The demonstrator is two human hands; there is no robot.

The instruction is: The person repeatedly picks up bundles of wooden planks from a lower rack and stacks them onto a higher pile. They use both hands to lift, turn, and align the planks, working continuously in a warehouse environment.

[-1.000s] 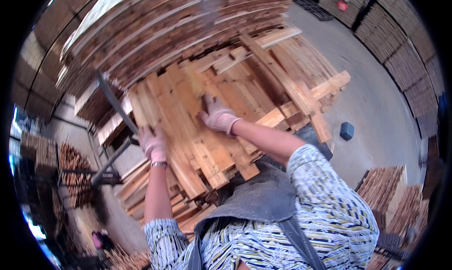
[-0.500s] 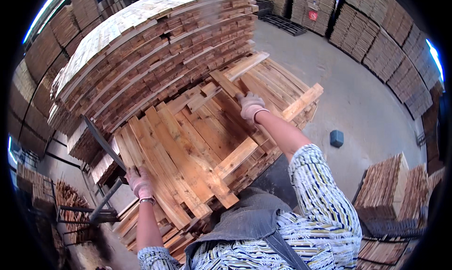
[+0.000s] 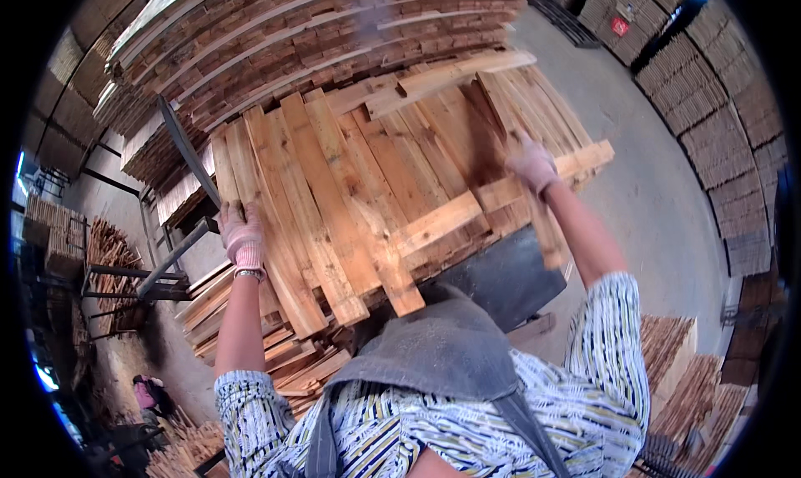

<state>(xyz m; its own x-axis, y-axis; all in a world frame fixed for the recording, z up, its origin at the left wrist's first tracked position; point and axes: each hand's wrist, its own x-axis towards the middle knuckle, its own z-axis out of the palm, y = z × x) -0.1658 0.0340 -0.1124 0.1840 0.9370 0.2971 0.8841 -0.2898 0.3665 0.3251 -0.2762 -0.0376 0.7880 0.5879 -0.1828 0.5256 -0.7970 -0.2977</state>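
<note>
Planed wooden boards (image 3: 329, 203) lie side by side in a layer in front of me, their near ends uneven. My left hand (image 3: 241, 234), in a pale pink glove, rests on the left edge of this layer with its fingers stretched out. At the right side, my gloved right hand (image 3: 531, 165), smeared a little by motion, grips a narrow board (image 3: 546, 232) whose near end sticks out toward me past the pile. A crosswise strip (image 3: 438, 223) lies over the near part of the boards. Another loose board (image 3: 455, 82) lies across their far ends.
A tall layered stack of lumber (image 3: 325, 44) stands directly behind the boards. Left of me is a dark metal frame (image 3: 179, 265). A dark panel (image 3: 509, 278) sits below the near right edge. More stacks (image 3: 697, 115) line the right wall, and a person (image 3: 152, 394) is far off at lower left.
My right hand has moved right and toward me, bringing a narrow board with it. The board at the far ends now lies more crosswise. My left hand stays at the left edge.
</note>
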